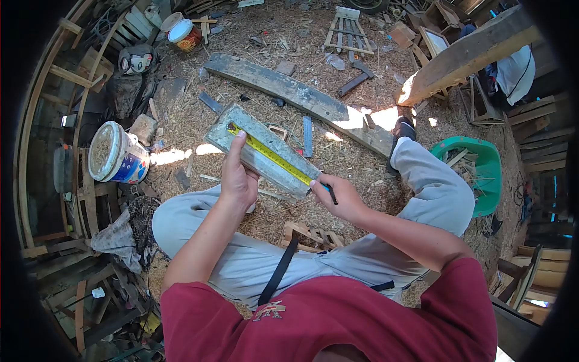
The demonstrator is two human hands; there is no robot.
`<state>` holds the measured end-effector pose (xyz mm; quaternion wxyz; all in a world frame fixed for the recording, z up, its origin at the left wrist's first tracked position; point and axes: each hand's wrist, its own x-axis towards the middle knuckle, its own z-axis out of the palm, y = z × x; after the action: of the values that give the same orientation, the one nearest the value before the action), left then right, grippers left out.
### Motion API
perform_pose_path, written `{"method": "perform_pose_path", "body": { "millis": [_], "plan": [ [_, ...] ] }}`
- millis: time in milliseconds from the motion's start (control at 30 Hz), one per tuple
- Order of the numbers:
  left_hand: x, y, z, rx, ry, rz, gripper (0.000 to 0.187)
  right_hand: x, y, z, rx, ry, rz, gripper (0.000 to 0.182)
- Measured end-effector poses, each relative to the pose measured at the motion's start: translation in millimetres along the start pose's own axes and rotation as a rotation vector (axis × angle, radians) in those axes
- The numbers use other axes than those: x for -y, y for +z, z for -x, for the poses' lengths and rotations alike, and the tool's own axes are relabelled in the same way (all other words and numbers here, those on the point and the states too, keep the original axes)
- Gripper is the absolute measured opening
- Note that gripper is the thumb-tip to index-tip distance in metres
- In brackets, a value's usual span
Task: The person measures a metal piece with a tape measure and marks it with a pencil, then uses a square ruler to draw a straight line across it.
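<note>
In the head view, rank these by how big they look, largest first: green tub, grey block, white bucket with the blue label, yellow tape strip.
1. Green tub and grey block: too alike to rank; the held block seems nearer the camera.
2. White bucket.
3. Yellow tape strip.

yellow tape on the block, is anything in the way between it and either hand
Nothing visible stands in the way. The right hand is at the lower end of the yellow tape, the left hand's thumb is at the upper end, and nothing lies across the stretch between on the grey block.
</note>
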<state>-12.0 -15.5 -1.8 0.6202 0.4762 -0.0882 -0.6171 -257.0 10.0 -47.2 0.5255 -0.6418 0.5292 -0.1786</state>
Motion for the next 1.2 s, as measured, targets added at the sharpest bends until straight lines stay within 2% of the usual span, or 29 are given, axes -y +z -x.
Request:
{"method": "perform_pose_path", "body": {
  "millis": [100,300,400,600,767,900,1067,1200],
  "plan": [
    [0,0,-2,-0.015,-0.001,0.018,0.058,5,-5,0,0.07,0.04,0.071,0.035],
    [-1,4,0,-0.033,0.002,0.007,0.062,4,-4,0,0.064,0.038,0.076,0.036],
    [-1,3,-1,-0.051,-0.008,0.011,0.063,-4,2,-1,-0.011,-0.021,0.001,0.033],
    [0,0,-4,-0.052,-0.014,0.036,0.063,-2,2,0,-0.005,-0.003,0.033,0.033],
    [0,-5,-9,-0.102,-0.009,0.023,0.07,-2,6,0,-0.039,0.065,0.017,0.033],
    [-6,-2,-7,-0.099,-0.01,0.058,0.067,12,3,2,-0.078,0.126,-0.072,0.036],
    [-7,-6,-12,-0.095,-0.019,0.112,0.06,6,5,0,-0.169,0.033,-0.051,0.037],
    [-5,-8,-14,-0.125,0.019,0.067,0.069,4,5,1,-0.181,0.006,-0.061,0.037]
  ]
}}
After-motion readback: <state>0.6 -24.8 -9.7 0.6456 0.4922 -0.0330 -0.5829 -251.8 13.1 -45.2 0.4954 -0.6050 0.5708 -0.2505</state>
